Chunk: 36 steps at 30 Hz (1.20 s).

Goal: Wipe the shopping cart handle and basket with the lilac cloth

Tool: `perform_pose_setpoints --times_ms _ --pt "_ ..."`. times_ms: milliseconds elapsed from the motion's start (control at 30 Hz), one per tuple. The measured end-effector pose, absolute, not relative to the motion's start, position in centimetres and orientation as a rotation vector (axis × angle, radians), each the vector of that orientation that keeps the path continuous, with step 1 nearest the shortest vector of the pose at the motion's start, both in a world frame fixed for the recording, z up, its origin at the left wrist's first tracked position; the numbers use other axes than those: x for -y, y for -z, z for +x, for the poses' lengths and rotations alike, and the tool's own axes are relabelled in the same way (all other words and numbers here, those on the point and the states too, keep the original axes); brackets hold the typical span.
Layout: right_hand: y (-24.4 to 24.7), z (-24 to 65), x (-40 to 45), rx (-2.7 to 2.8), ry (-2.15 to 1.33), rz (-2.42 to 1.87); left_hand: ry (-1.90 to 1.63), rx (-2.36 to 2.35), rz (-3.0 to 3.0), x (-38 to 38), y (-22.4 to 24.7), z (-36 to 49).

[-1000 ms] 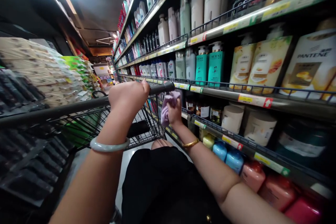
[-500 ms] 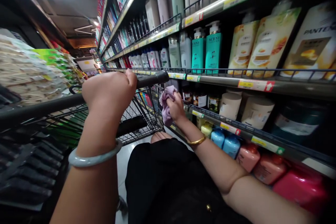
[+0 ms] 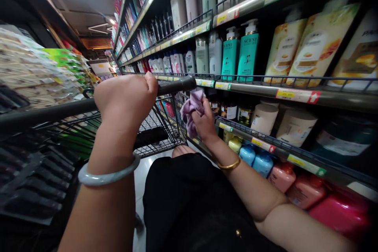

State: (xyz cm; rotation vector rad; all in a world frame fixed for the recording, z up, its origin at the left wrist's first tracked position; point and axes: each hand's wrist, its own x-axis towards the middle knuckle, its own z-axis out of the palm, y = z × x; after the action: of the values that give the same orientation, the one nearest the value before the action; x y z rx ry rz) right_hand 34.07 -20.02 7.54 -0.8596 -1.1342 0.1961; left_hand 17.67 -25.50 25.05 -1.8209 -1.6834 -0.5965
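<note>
My left hand (image 3: 125,96) is wrapped round the dark handlebar (image 3: 177,85) of a shopping cart, with a pale bangle on that wrist. A crumpled lilac cloth (image 3: 193,110) is pinched in my right hand (image 3: 205,122), just below the bar's right end. That hand is close to the shelf edge and wears a gold bangle. Beyond the bar lies the black wire basket of the shopping cart (image 3: 147,147). Behind the right hand, dark jars (image 3: 228,111) stand on a lower shelf.
Shelves of bottles run along the right, with teal pump bottles (image 3: 248,57), yellow pump bottles (image 3: 321,47) and beige tubs (image 3: 264,120). Coloured bottles (image 3: 282,175) fill the bottom shelf. At left are stacked packages (image 3: 38,71). Pale floor (image 3: 147,165) shows beneath the cart.
The shelf goods at right have shifted rightward in view. The right hand and cloth sit slightly higher and further right. The left hand keeps its hold on the handlebar.
</note>
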Motion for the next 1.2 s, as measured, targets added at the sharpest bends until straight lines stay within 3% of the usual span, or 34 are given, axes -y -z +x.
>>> perform_pose_setpoints --times_ms 133,333,567,800,1033,1200 --pt "-8.6 33.3 20.3 1.177 -0.055 -0.786 0.599 1.668 -1.786 25.5 -24.9 17.4" --pt "-5.6 33.3 19.0 1.103 -0.241 -0.967 0.627 1.688 -1.838 25.4 -24.9 17.4" --pt "-9.1 33.8 20.1 1.149 -0.109 -0.835 0.709 1.753 -1.868 25.3 -24.8 17.4" --pt "-4.9 33.5 18.3 1.048 -0.339 -0.952 0.701 1.733 -1.842 25.3 -24.6 17.3" --pt "-7.1 33.6 18.7 1.105 -0.2 -0.767 0.667 1.644 -1.786 25.6 -24.4 17.3" --pt "-3.4 33.5 17.2 1.086 -0.341 -0.88 0.654 1.67 -1.797 25.7 -24.4 17.3"
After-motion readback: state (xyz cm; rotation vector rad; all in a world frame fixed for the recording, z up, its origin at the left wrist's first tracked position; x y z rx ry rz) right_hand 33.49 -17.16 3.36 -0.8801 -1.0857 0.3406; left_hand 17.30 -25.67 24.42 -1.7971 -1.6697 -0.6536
